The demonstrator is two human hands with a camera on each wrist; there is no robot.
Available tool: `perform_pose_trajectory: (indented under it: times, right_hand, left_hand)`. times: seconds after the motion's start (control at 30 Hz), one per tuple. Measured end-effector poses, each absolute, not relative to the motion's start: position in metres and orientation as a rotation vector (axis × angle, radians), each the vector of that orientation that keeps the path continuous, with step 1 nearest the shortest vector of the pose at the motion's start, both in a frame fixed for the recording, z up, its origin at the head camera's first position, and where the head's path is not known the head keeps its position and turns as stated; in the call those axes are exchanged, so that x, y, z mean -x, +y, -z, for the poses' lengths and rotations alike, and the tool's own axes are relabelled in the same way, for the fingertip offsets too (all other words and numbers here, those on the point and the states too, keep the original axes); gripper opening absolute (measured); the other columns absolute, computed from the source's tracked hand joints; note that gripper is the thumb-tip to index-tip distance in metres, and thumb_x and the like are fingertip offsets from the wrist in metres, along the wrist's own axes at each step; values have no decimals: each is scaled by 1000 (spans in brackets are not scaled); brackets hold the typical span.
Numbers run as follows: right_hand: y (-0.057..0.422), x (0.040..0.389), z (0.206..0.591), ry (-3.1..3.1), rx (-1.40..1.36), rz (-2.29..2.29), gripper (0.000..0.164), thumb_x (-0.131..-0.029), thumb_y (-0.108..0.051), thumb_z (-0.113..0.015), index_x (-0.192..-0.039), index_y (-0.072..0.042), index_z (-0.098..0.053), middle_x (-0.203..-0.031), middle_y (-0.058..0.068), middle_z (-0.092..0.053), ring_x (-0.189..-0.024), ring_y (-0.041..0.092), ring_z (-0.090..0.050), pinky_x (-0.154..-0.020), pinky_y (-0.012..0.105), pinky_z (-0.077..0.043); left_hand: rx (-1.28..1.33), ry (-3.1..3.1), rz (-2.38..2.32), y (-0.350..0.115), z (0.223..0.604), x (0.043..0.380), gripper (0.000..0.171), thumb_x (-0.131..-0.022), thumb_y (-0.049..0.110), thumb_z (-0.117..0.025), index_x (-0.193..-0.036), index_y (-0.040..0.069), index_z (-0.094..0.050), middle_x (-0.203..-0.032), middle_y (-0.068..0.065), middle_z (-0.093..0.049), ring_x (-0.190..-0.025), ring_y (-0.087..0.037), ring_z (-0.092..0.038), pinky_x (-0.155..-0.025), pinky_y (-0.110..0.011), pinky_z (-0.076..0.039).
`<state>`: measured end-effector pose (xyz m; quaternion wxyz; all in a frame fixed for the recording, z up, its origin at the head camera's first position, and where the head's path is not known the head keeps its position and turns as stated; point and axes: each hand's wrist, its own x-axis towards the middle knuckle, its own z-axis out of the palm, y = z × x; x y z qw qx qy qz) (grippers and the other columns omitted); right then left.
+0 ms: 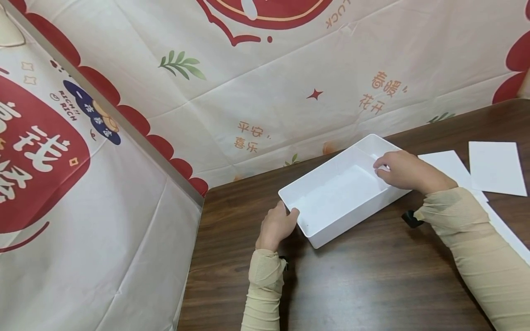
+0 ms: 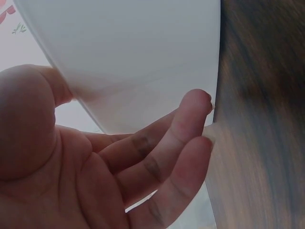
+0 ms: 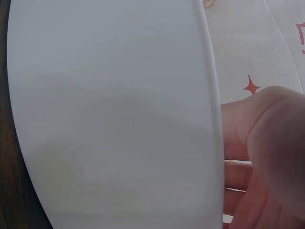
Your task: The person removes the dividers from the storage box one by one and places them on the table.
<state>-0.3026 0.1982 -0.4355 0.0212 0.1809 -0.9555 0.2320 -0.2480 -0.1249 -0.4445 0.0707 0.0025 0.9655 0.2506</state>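
A white open-topped rectangular box [image 1: 335, 193] lies aslant on the dark wooden table. At its near-left end my left hand [image 1: 278, 224] grips the rim, with the thumb over the edge and the fingers outside, beside the wall [image 2: 138, 52]. My right hand [image 1: 399, 170] reaches over the far-right end, its fingertips [image 1: 380, 162] curled inside the box. They seem to pinch a thin white panel [image 1: 366, 155] standing across the inside, mostly hidden by the hand. In the right wrist view the long outer wall [image 3: 114, 105] hides the right fingertips.
Right of the box, several flat white sheets or panels lie on the table, one [image 1: 497, 168] at the far right and another [image 1: 445, 165] partly behind the right arm. A printed white cloth [image 1: 265, 87] hangs behind the table, and another [image 1: 136, 248] at the left.
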Motion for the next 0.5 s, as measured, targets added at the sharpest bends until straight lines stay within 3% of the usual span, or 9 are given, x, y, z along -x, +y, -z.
perform_pose_trajectory:
  times: [0.5]
  right_hand:
    - [197, 302, 434, -2986, -542, -729, 28, -90, -10, -56, -107, 10, -66, -111, 36, -61, -104, 51, -53, -86, 65, -43]
  left_hand:
    - [-5, 2895, -748, -126, 445, 249, 57, -91, 38, -43, -129, -4, -49, -102, -18, -65, -74, -26, -54, -68, -44, -47]
